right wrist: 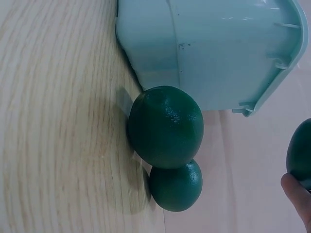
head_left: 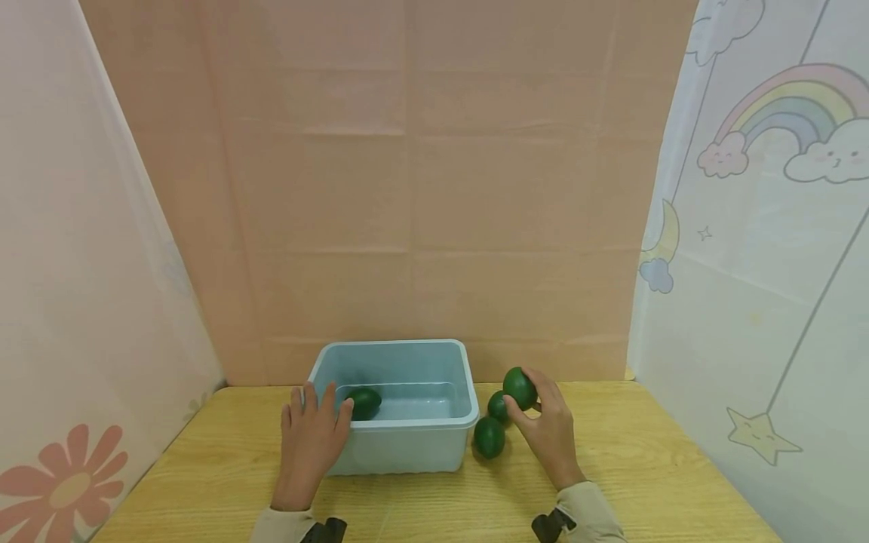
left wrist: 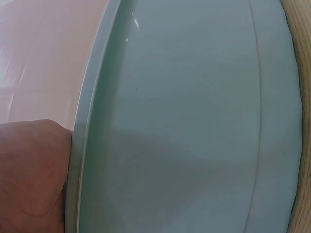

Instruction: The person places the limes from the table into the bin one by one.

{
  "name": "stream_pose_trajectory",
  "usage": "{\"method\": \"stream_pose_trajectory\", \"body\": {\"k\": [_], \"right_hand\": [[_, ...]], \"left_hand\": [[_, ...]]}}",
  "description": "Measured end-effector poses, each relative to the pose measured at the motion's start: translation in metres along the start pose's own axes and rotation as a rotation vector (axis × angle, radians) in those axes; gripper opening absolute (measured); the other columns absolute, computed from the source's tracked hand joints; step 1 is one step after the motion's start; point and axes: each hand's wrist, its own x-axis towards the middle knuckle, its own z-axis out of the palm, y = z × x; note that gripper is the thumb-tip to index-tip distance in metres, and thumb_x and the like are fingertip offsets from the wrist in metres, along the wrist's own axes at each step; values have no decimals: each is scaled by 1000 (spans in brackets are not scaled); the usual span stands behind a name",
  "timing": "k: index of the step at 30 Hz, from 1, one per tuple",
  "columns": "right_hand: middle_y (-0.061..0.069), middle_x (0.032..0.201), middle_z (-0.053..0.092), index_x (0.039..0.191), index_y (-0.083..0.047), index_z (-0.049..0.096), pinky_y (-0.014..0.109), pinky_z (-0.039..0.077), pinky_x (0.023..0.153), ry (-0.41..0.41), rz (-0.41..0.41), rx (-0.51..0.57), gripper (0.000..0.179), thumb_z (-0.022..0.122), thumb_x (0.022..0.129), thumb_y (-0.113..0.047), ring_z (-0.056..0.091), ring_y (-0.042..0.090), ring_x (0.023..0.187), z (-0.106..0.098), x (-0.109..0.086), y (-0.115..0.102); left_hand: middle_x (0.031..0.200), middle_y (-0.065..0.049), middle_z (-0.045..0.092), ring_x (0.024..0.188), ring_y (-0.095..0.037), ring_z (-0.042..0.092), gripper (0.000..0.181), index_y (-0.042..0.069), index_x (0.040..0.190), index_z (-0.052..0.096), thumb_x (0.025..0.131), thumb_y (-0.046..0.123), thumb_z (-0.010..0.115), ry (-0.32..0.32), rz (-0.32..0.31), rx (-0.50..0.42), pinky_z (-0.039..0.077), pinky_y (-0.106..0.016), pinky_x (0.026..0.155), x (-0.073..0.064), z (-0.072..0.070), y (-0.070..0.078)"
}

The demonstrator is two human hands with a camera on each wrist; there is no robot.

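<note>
A light blue plastic bin point(head_left: 407, 450) stands on the table with one dark green oval fruit point(head_left: 365, 403) inside. My left hand point(head_left: 312, 434) rests at the bin's front left corner, its fingers spread over the rim; the left wrist view shows part of that hand point(left wrist: 31, 177) by the rim point(left wrist: 82, 131). To the right of the bin, my right hand point(head_left: 548, 422) pinches another green fruit point(head_left: 520, 388) between thumb and fingers, raised off the table. Below it two more fruits, a nearer one point(right wrist: 166, 127) and a farther one point(right wrist: 176, 186), lie touching beside the bin.
The wooden table point(head_left: 631, 460) ends at a tan paper backdrop point(head_left: 441, 188) just behind the bin. A pale curtain point(head_left: 102, 226) hangs at the left, and a printed one point(head_left: 760, 302) at the right.
</note>
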Motion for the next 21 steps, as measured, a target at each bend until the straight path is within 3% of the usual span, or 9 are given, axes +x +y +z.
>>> {"method": "stream_pose_trajectory", "body": {"k": [5,21], "right_hand": [[18,124,62,131,-1,61,1,44,77,-5,-4,9,60,85,76,-5,67,30,99,0,0,0],[17,125,62,131,-3,61,4,47,75,-2,-26,13,62,86,75,-4,67,29,99,2,0,0]], "left_hand": [[147,-43,30,140,-60,17,54,-4,144,47,107,34,44,5,0,-3,15,-73,109,0,1,-1],[146,-43,33,140,-61,19,52,-5,142,49,106,32,46,28,8,-9,17,-73,108,-1,1,1]]}}
